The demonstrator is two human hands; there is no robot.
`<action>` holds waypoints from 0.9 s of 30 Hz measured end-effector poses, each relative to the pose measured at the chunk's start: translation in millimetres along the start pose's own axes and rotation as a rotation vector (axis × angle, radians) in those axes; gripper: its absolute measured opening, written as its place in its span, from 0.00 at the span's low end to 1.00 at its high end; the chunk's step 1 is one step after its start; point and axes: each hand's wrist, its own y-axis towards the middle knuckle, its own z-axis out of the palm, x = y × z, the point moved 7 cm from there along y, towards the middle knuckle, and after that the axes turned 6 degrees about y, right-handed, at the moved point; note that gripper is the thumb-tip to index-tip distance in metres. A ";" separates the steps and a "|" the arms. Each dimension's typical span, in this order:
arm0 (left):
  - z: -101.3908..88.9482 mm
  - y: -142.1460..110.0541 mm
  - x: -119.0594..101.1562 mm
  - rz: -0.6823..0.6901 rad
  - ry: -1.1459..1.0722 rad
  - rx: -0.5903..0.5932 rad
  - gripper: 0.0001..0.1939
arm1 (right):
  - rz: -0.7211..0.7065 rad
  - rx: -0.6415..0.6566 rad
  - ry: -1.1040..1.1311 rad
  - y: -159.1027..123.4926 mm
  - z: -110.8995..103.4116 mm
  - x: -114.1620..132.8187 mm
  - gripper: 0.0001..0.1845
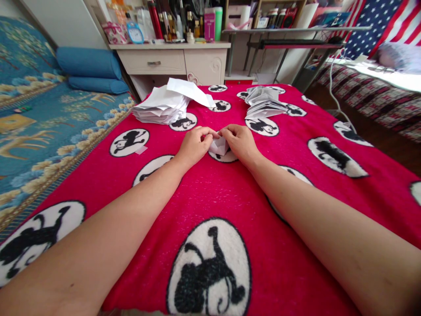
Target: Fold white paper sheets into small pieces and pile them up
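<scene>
A small folded piece of white paper (219, 147) is held between both hands over the middle of the red cloth (210, 199). On its left side, my left hand (196, 142) pinches the edge with thumb and forefinger. From the right, my right hand (240, 140) grips the other edge, its fingers curled over the paper and partly hiding it. A thick pile of loose white sheets (164, 105) lies beyond my left hand. Past my right hand sits a smaller stack of folded papers (264, 103).
A small paper scrap (141, 150) lies on the cloth at left. Behind stands a white dresser (154, 61) crowded with bottles and an alarm clock (134, 33). A blue patterned sofa (49, 114) borders the left, a bed (375, 87) the right. A white cable (333, 87) hangs near the right edge.
</scene>
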 end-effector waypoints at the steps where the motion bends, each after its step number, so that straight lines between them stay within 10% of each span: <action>1: -0.1 -0.1 -0.1 0.000 0.000 -0.001 0.14 | -0.002 0.001 0.000 0.2 0.2 -0.3 0.17; 27: 0.1 0.5 0.3 0.017 0.003 -0.006 0.14 | 0.006 -0.001 0.011 -1.1 -1.5 0.8 0.17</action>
